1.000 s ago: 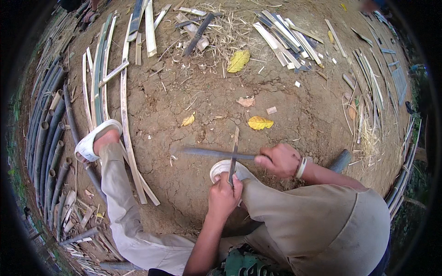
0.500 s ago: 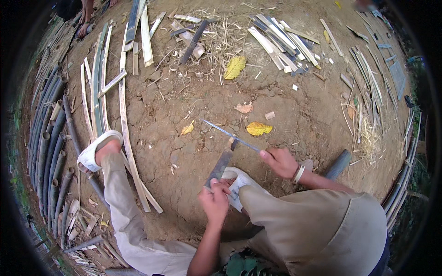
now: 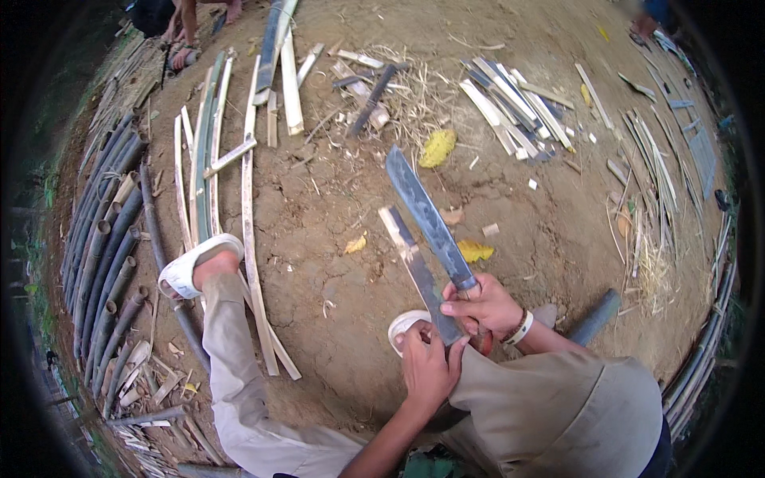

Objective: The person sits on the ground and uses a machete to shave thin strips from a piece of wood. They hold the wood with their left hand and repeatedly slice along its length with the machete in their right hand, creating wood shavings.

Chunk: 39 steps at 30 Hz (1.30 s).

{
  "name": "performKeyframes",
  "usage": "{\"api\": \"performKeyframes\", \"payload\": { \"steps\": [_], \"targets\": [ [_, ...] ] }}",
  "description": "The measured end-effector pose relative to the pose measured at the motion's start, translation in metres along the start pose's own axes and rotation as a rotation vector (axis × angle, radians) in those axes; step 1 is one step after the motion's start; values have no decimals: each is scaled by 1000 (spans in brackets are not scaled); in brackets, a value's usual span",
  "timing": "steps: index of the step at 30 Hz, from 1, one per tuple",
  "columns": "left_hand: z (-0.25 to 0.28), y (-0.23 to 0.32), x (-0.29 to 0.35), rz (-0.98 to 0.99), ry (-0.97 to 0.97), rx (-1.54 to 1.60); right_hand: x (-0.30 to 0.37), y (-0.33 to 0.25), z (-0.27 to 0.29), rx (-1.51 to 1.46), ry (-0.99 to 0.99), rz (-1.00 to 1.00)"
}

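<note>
A wide dark-bladed machete [image 3: 430, 219] points up and away from me, its handle gripped in my right hand [image 3: 488, 307]. Beside the blade, a short split bamboo strip [image 3: 416, 267] with a pale scraped patch slants the same way. My left hand [image 3: 430, 365] pinches the near end of that strip, just above my bent right knee. The thumb of my right hand lies close to the strip's lower part; whether it touches, I cannot tell. A white sandal [image 3: 405, 325] shows partly behind the strip.
Dark bamboo poles [image 3: 96, 247] are stacked at left. Long split strips [image 3: 248, 199] run beside my outstretched left foot in its sandal [image 3: 195, 267]. Farther off lie shavings [image 3: 410, 95] and a pile of short splits [image 3: 518, 103]. A bamboo section [image 3: 596, 316] rests right. Another person's hand [image 3: 185, 57] shows far left.
The machete no longer crosses the bamboo strip; its blade has swung upright, showing its broad side. The strip has tilted to the left, and both hands have come closer together.
</note>
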<state>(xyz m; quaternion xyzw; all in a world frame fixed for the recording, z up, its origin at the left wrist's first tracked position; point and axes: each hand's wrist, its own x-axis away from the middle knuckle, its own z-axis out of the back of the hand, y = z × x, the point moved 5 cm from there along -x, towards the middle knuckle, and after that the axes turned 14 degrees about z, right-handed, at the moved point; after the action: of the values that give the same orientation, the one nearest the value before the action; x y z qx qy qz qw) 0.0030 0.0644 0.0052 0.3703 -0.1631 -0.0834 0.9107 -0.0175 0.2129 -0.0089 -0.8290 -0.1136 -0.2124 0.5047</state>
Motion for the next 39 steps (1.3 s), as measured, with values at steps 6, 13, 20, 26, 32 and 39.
{"api": "performKeyframes", "payload": {
  "steps": [6, 13, 20, 26, 32, 39],
  "targets": [
    [27, 1, 2, -155, 67, -279, -1, 6, -2, 47, -74, -95],
    [38, -17, 1, -270, 85, -189, -1, 18, 3, -92, -79, -138],
    [3, -116, -25, 678, -239, 996, -1, 32, 13, -283, -193, -257],
    [4, -79, -72, 447, -561, 1192, 3, 44, 36, -395, -388, -256],
    [-7, -114, -95, 296, -412, 865, -25, 41, 71, -112, -407, -52],
    [81, -61, -73, 176, 214, 615, -55, -59, 116, 1009, 49, 245]
  ]
}}
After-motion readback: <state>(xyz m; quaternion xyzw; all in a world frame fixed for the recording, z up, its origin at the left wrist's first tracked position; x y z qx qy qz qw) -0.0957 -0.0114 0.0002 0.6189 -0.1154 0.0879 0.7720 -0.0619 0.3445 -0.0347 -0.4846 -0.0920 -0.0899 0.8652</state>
